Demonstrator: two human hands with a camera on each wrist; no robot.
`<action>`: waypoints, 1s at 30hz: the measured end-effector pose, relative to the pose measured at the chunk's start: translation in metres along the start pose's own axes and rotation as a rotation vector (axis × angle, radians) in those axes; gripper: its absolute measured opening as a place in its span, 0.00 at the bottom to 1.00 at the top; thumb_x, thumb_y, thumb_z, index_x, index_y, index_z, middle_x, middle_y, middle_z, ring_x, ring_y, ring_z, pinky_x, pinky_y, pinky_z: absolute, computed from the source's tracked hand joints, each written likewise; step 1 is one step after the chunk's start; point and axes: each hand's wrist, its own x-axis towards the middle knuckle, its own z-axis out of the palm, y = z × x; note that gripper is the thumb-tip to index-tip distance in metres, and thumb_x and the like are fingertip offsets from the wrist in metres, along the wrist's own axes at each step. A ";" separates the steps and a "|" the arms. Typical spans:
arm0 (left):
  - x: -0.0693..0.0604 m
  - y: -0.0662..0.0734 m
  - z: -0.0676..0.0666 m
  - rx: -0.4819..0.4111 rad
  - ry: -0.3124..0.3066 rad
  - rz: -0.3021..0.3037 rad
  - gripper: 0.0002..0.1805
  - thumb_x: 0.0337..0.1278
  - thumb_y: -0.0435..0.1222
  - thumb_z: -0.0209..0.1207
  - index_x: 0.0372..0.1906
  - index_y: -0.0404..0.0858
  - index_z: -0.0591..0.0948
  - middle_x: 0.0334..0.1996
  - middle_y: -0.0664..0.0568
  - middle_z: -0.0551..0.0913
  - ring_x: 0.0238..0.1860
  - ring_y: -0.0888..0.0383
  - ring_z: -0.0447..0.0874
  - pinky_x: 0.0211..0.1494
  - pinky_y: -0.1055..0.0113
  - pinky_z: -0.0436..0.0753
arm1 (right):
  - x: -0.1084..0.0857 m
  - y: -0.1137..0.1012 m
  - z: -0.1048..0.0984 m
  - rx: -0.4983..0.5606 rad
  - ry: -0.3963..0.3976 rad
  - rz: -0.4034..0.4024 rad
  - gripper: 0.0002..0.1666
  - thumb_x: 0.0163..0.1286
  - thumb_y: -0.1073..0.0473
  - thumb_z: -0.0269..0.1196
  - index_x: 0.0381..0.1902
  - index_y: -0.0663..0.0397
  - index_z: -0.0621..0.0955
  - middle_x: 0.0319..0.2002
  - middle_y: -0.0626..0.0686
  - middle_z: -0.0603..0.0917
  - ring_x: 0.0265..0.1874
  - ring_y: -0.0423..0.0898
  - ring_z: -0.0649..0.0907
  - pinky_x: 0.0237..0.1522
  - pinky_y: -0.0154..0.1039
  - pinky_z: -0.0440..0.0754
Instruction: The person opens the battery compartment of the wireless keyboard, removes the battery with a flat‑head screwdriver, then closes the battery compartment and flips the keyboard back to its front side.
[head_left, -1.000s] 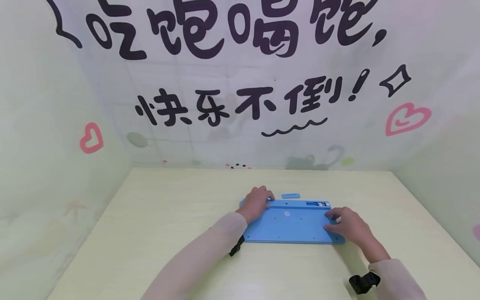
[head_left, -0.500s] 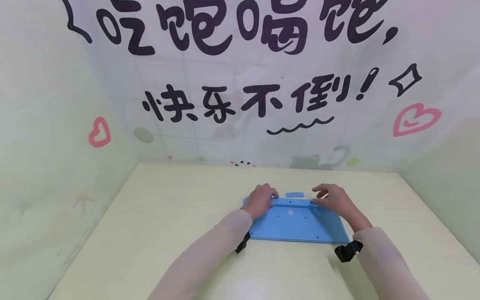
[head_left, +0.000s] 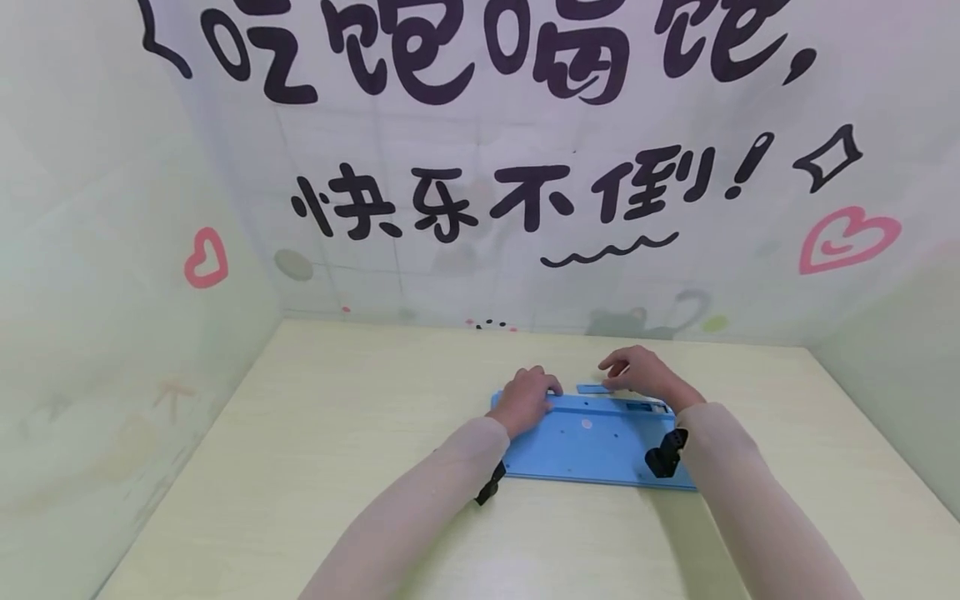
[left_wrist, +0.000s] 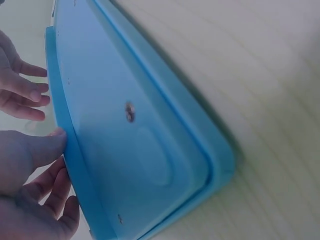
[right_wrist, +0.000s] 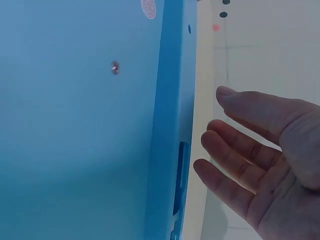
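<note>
A blue keyboard [head_left: 577, 450] lies underside up on the table, its screws and a pale round sticker visible. My left hand [head_left: 525, 400] grips the raised far edge near the left end; in the left wrist view its thumb [left_wrist: 47, 149] presses on the ridge and the fingers go behind it. At the ridge's right end is the uncovered battery compartment [head_left: 640, 407]. Behind the keyboard lies a small blue battery cover [head_left: 590, 388]. My right hand [head_left: 641, 372] hovers by that cover's right end, fingers loosely bent and apart, with nothing visible between them in the right wrist view.
The pale wooden table [head_left: 337, 417] runs back to a printed white wall sheet [head_left: 420, 283], with side walls at left and right. A black wrist camera [head_left: 666, 454] on the right arm hangs over the keyboard's right part.
My right hand has moved from the keyboard's right edge, up over the battery compartment, then back and left to the battery cover. The left hand keeps its grip on the keyboard.
</note>
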 end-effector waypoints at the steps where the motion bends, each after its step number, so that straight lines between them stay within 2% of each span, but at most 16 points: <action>1: 0.000 0.000 0.000 -0.001 -0.003 -0.002 0.11 0.58 0.36 0.58 0.47 0.47 0.81 0.38 0.56 0.74 0.39 0.58 0.67 0.43 0.68 0.72 | 0.002 -0.001 0.000 0.002 -0.015 0.006 0.18 0.60 0.63 0.63 0.48 0.67 0.78 0.38 0.58 0.81 0.35 0.51 0.78 0.40 0.46 0.77; 13: 0.001 0.003 -0.001 0.001 -0.018 -0.025 0.12 0.58 0.38 0.58 0.47 0.48 0.81 0.39 0.56 0.73 0.41 0.58 0.67 0.43 0.67 0.71 | 0.018 -0.006 0.006 -0.002 -0.114 0.046 0.15 0.58 0.64 0.65 0.44 0.63 0.81 0.39 0.58 0.80 0.37 0.52 0.77 0.44 0.49 0.76; 20: 0.002 0.002 0.000 -0.006 -0.016 -0.032 0.12 0.58 0.37 0.58 0.47 0.48 0.81 0.38 0.57 0.73 0.40 0.58 0.66 0.41 0.68 0.71 | 0.023 -0.002 0.011 -0.005 -0.111 0.077 0.13 0.56 0.66 0.66 0.41 0.60 0.83 0.37 0.55 0.80 0.35 0.50 0.76 0.43 0.47 0.76; 30: 0.002 0.001 0.001 -0.022 -0.018 -0.049 0.12 0.59 0.37 0.58 0.47 0.48 0.80 0.38 0.56 0.72 0.41 0.58 0.66 0.42 0.67 0.71 | 0.025 0.001 0.018 0.012 -0.070 0.067 0.07 0.55 0.68 0.66 0.34 0.59 0.84 0.33 0.53 0.80 0.32 0.50 0.75 0.41 0.46 0.75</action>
